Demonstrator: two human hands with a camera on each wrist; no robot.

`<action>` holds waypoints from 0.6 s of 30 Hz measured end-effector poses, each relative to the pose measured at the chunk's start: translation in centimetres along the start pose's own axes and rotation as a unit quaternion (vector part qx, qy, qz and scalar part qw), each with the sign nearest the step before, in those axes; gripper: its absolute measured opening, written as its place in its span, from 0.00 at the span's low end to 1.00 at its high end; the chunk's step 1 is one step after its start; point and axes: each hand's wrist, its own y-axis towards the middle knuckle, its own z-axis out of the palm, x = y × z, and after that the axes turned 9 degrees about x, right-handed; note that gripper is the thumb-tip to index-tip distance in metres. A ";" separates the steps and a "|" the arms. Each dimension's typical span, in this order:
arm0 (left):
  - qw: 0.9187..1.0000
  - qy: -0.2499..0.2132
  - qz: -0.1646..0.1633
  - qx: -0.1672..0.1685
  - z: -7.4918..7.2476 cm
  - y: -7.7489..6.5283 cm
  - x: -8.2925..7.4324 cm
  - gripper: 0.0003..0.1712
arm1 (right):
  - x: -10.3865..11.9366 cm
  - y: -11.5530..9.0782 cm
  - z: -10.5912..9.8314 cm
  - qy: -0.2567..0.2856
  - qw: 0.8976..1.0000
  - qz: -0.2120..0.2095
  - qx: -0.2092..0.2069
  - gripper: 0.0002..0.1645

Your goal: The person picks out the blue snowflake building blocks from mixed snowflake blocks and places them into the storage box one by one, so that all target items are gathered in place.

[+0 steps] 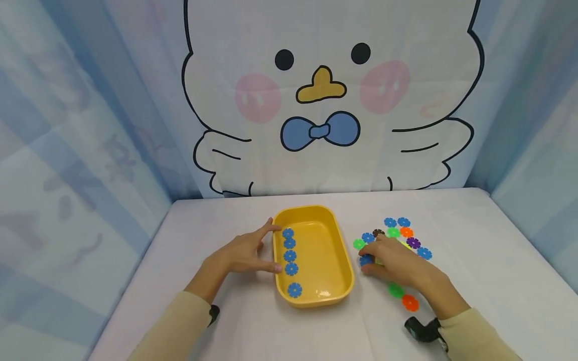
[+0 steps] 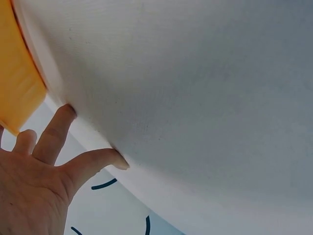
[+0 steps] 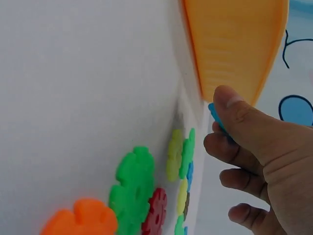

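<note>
A shallow yellow tray (image 1: pixel 320 255) lies on the table, with several blue snowflake discs (image 1: pixel 291 269) in a column along the inside of its left wall. My left hand (image 1: pixel 241 253) rests at the tray's left rim, thumb and fingers spread, holding nothing. To the right of the tray, my right hand (image 1: pixel 397 258) pinches a blue snowflake disc (image 3: pixel 217 118) between thumb and forefinger, above the table in the right wrist view. Around and partly under this hand are loose discs, among them a purple one (image 1: pixel 413 242) and a green one (image 1: pixel 396 290).
An orange disc (image 1: pixel 410 303) lies closest to the right sleeve. Farther back are more blue discs (image 1: pixel 404 221) and another orange disc (image 1: pixel 406 232). A white cloth (image 1: pixel 325 331) covers the table, and a curtain with a cartoon animal (image 1: pixel 316 165) hangs behind it.
</note>
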 end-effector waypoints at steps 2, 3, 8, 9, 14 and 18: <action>1.000 -0.003 0.001 0.002 -0.1 -0.1 0.0 0.61 | -0.2 0.0 -0.4 0.006 1.000 0.003 -0.008 0.21; 1.000 -0.005 0.002 0.003 -0.1 -0.1 0.0 0.60 | -0.3 0.0 -0.6 0.006 1.000 0.003 -0.013 0.21; 1.000 -0.020 0.014 0.005 0.0 -0.1 0.2 0.59 | -0.6 0.2 -1.4 -0.001 0.999 -0.015 -0.032 0.20; 1.000 -0.022 0.016 0.005 0.0 -0.1 0.3 0.59 | -0.6 0.2 -1.6 -0.002 0.999 -0.020 -0.036 0.19; 1.000 -0.023 0.018 0.003 0.1 -0.2 0.4 0.59 | -0.4 0.6 -2.8 -0.001 0.997 -0.047 -0.068 0.18; 1.000 -0.018 0.020 -0.005 0.3 0.1 0.1 0.59 | -0.2 0.5 -4.0 -0.007 0.994 -0.057 -0.093 0.18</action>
